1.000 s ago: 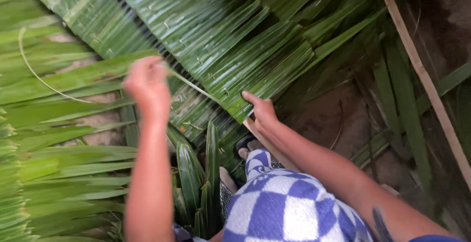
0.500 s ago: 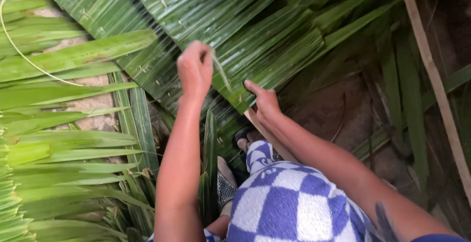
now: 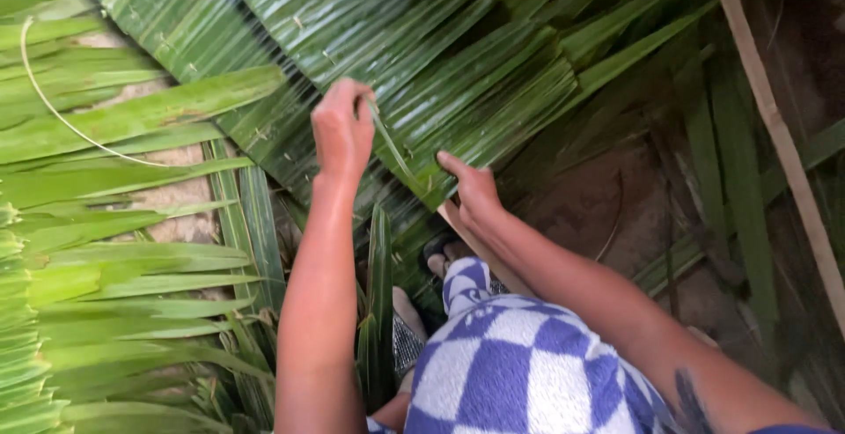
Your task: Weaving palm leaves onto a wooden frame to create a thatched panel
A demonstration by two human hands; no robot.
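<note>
A panel of overlapped dark green palm leaflets [image 3: 422, 55] slopes across the top of the head view. My left hand [image 3: 341, 128] is closed on a thin pale green strip [image 3: 391, 147] that runs down to the panel's lower edge. My right hand [image 3: 473, 189] presses on that lower edge, fingers pointing up-left, beside a pale wooden stick [image 3: 480, 249] under the leaves. My knee in a blue-and-white checked cloth [image 3: 519, 359] fills the bottom middle.
Loose bright green palm fronds [image 3: 114, 223] cover the ground at left, with a thin curved midrib [image 3: 53, 108] lying on them. A long pale pole [image 3: 779, 135] slants down the right side over bare brown earth [image 3: 607, 205]. Feet in sandals [image 3: 436, 262] show below the panel.
My left hand has swung from the far left to the middle, drawing the thin strip toward my right hand. My right hand stays on the panel's edge.
</note>
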